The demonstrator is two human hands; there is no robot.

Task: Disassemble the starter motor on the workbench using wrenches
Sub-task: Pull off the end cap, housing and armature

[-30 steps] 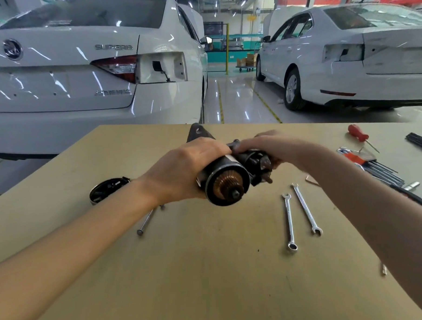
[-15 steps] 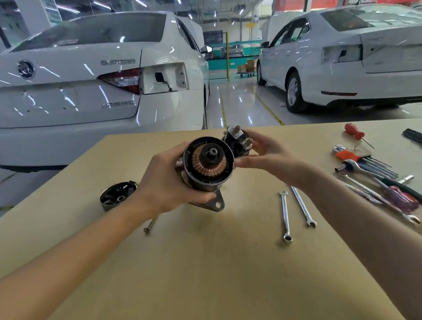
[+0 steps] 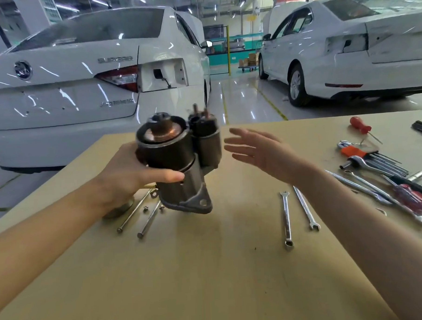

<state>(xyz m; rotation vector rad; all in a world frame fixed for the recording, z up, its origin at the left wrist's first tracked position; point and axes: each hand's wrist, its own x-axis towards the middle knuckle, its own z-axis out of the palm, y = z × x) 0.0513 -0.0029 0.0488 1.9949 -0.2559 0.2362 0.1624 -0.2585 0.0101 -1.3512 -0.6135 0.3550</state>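
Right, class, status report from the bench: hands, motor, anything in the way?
Left hand grips starter motor, upright, copper end up. Right hand open, off it. Two long bolts lie beneath.

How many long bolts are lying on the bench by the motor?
2. Both lie side by side below the left hand: one bolt on the left, the other right of it. More may be hidden.

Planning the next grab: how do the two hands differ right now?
The left hand grips the starter motor around its body, thumb curled across the front; the right hand holds nothing. The left hand's fingers wrap the housing, while the right hand's are straight and spread, just clear of the motor's side. Both hover above the workbench.
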